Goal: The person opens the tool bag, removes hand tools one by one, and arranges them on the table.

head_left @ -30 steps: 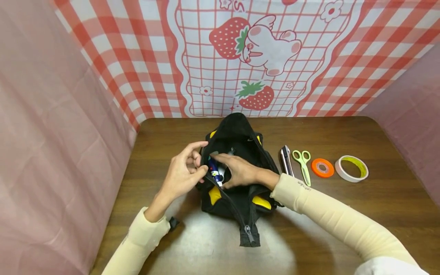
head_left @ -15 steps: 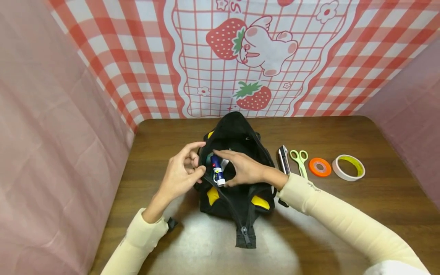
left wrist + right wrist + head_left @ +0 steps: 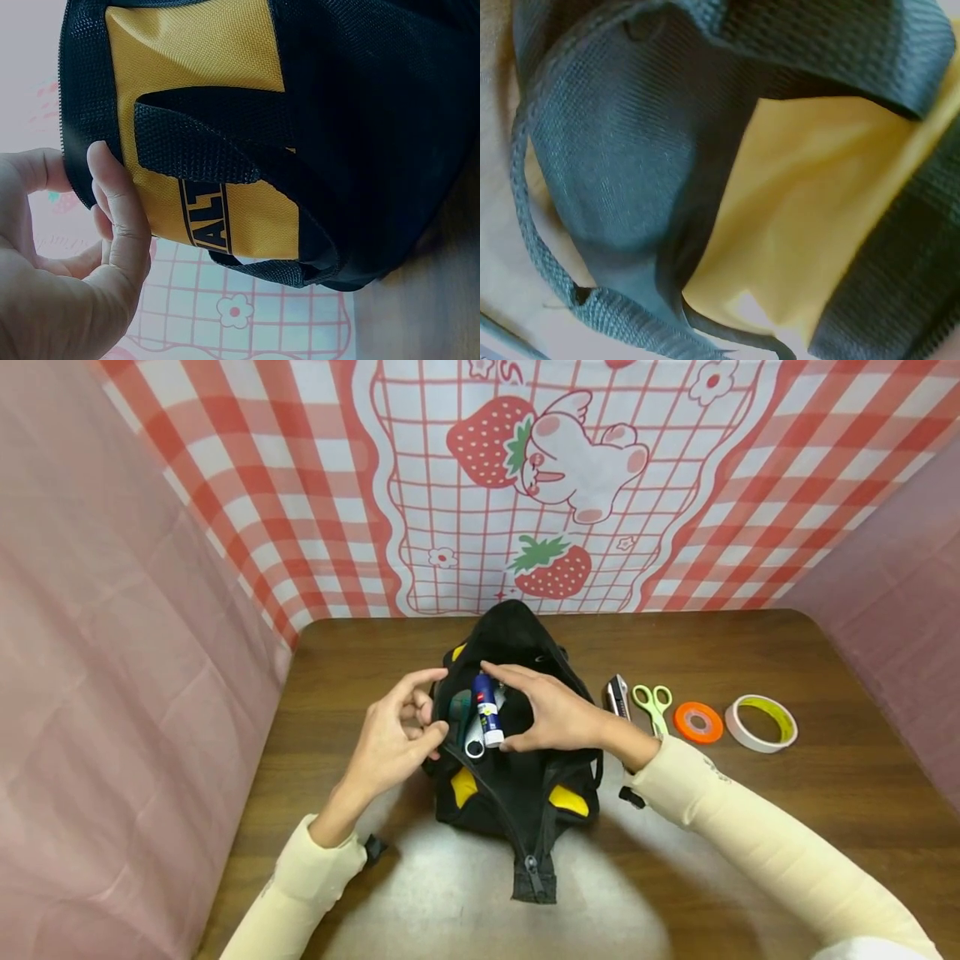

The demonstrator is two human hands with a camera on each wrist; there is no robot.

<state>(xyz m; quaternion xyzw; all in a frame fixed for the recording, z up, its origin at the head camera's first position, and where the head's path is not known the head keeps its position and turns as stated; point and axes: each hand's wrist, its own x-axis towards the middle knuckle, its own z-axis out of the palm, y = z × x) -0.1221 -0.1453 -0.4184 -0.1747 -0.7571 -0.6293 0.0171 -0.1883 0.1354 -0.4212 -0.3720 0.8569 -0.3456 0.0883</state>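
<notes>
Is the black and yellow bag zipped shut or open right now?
Open: the bag gapes at its top, where the right hand holds a glue stick.

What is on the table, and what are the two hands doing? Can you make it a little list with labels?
left hand: pinches the open edge of the bag
right hand: holds a glue stick
glue stick: blue and white, over the bag's opening
bag: black and yellow, unzipped, on the table
table: brown wood
right of the bag, in a row: utility knife, green scissors, orange tape roll, white tape roll
</notes>
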